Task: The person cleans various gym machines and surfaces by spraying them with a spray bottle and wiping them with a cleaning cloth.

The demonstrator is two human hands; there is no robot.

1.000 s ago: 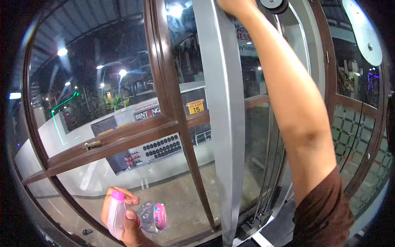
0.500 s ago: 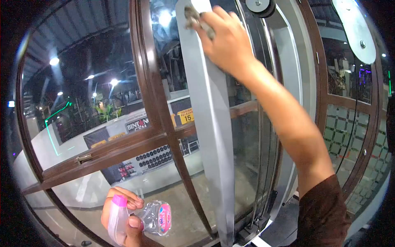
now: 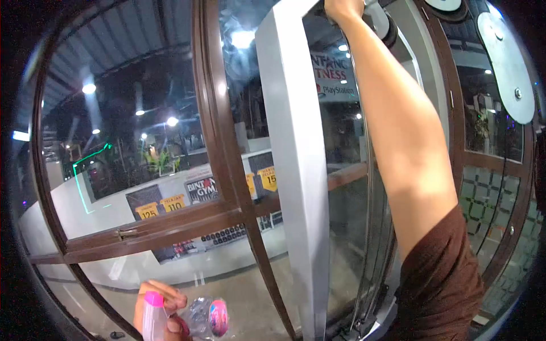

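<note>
Low in the view, my left hand (image 3: 149, 304) is closed around a clear spray bottle (image 3: 199, 317). The bottle is tipped sideways, with its pink-tipped spray head at the left and a pink label toward the right. My right arm stretches up to the top edge, where my right hand (image 3: 343, 8) is partly cut off. Its fingers are out of view, so whatever it holds is hidden. The hand is at the upper end of a tall grey metal upright (image 3: 296, 142), beside a round pulley (image 3: 378, 23).
Behind the upright stands a brown-framed glass window (image 3: 213, 113) with a latch (image 3: 126, 233). Gym posters (image 3: 200, 188) and lights show in the glass. Metal guide rods run beside the upright. A grey pulley plate (image 3: 506, 68) hangs at right, before another brown-framed panel.
My right hand has moved up and right along the upright to the frame's top. The grey cloth it gripped is out of view. My left hand and bottle sit slightly lower.
</note>
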